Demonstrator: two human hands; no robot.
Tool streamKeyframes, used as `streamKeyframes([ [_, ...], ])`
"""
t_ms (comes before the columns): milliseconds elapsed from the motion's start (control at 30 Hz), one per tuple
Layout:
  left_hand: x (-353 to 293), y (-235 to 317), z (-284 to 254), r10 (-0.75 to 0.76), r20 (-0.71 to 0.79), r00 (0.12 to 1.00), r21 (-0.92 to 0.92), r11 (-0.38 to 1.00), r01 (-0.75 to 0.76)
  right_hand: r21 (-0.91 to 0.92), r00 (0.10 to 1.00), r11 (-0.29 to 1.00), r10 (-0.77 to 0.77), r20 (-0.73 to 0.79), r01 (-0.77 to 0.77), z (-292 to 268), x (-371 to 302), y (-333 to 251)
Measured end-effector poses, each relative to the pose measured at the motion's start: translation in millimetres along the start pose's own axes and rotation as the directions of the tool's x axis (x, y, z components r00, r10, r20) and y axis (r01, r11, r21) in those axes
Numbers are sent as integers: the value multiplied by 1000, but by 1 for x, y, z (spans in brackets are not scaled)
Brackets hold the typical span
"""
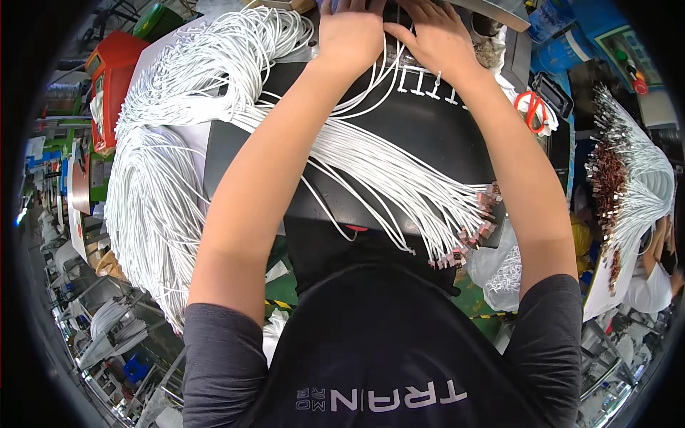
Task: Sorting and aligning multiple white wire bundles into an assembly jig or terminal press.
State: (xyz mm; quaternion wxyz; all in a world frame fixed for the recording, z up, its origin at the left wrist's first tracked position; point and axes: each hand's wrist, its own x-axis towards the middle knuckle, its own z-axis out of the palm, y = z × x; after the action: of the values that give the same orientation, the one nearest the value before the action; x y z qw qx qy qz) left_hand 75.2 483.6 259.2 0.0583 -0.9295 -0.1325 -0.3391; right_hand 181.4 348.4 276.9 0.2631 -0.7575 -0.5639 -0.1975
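Both my hands reach to the far edge of the black work surface (428, 135), where the picture cuts off the fingertips. My left hand (351, 37) has its fingers bent down, closed on something hidden beneath. To its right, my right hand (441, 41) holds its fingers stretched forward, with the thumb pointing toward the left hand. Several loose white cables (371, 100) run out from between the hands. Small white T-shaped pieces (432, 93) lie in a row below my right hand. Under my forearms stretches a bundle of white cables (399, 171) ending in small connectors (464, 242).
Thick coils of white cable (160, 207) hang over the left side. Red-handled scissors (531, 110) lie at the right. A clear bag of small white pieces (503, 274) sits near my right elbow. Another person's hand (660, 235) is by a cable bundle (635, 192) at far right.
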Motion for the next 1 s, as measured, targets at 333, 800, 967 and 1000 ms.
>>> streamKeyframes([
  [333,5,3,17,-152,173,973,-22,987,158,-201,982,964,187,39,-176,40,-15,14],
  [800,-117,31,-138,-377,356,855,-761,414,499,462,526,708,706,-474,-534,-137,-218,-5],
  [967,-305,43,-190,-121,930,347,-351,-574,740,105,523,512,824,220,-852,-148,-387,-52],
  [1000,-313,40,-182,-125,934,336,-344,-575,743,-1,392,452,774,497,-892,-142,-393,-72],
])
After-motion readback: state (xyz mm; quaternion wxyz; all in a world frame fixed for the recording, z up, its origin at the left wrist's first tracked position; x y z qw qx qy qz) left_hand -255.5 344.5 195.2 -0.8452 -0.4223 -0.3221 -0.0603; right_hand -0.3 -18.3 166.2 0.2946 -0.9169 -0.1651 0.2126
